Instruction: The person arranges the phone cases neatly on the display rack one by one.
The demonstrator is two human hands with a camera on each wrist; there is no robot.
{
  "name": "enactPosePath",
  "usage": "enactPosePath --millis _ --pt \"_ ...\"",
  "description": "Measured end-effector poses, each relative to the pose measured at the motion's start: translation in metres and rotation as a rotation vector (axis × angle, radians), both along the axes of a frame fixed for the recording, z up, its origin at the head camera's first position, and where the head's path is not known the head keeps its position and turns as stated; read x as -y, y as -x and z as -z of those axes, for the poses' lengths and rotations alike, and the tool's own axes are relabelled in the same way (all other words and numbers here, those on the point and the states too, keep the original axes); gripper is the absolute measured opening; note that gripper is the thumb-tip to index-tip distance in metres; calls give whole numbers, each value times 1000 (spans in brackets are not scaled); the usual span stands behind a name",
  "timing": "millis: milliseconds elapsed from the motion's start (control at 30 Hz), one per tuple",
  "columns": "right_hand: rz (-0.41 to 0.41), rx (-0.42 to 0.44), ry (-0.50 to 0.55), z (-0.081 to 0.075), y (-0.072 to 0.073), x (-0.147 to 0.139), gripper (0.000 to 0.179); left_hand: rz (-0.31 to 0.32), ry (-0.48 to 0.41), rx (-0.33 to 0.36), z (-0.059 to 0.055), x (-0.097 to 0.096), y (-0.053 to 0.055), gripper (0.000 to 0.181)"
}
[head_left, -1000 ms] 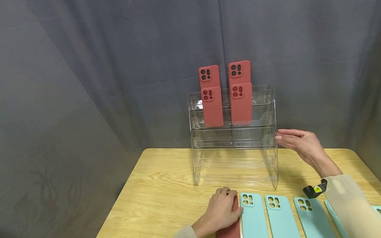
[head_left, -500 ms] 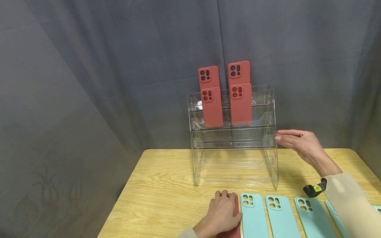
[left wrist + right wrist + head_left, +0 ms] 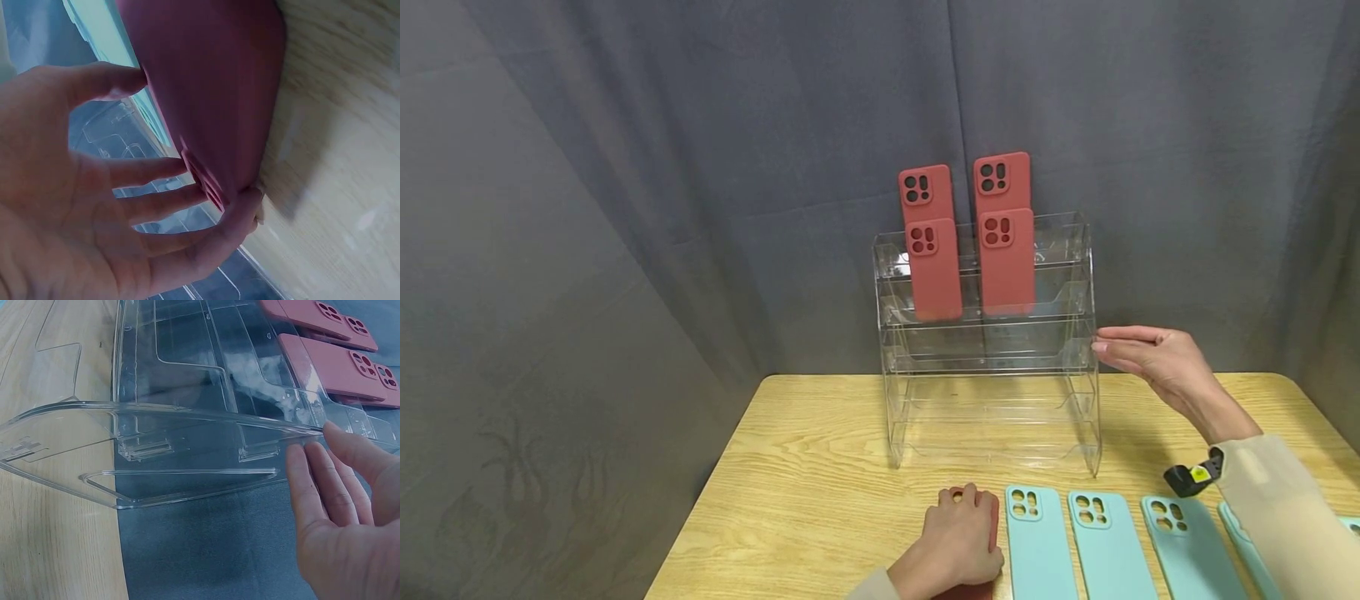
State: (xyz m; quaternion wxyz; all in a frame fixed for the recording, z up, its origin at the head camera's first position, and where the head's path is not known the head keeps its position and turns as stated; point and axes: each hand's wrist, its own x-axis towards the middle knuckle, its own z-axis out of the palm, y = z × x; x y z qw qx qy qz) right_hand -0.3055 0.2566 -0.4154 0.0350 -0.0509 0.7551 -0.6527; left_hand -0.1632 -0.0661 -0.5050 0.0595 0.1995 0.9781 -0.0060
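Your table [image 3: 805, 442] is yellow wood, with a grey cloth curtain [image 3: 700, 167] behind it. Your left hand [image 3: 951, 546] grips a long, flat, red phone case [image 3: 206, 75] at the table's near side. Its long way runs away from you, with the camera holes at the far end. Your right hand [image 3: 1161, 375] pinches the side edge of the clear plastic rack [image 3: 985, 362].

The person wears a long, pale beige right sleeve [image 3: 1292, 517] of plain, matte fabric, ending just above the bare right hand [image 3: 1168, 367]. At its cuff sits a narrow black wrist strap [image 3: 1217, 457] with a small, rounded black housing [image 3: 1182, 482] marked by a bright yellow-green patch [image 3: 1199, 473]. A similar beige left sleeve [image 3: 874, 587] shows partly, behind the bare left hand [image 3: 957, 542].
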Motion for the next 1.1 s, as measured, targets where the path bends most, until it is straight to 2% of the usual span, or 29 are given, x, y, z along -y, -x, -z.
enactPosePath --millis 133,267,467,733,833,933,1100 --pt "6 -4 -26 1 1 0 61 -10 -1 11 0 -1 0 54" --pt "11 -6 -33 0 2 1 62 -28 -44 23 1 -2 2 56" --pt "8 9 -15 1 1 0 53 -40 -63 24 3 -1 4 58" --pt "-1 -1 43 0 -1 -2 29 -48 -115 14 6 4 9 72" --pt "-2 2 36 0 -1 -2 31 -59 -151 14 8 7 11 75" --pt "0 6 8 1 0 -2 39 -59 -175 -6 8 10 12 77" --pt "0 7 -7 3 2 -2 43 -44 -216 -90 1 12 13 78"
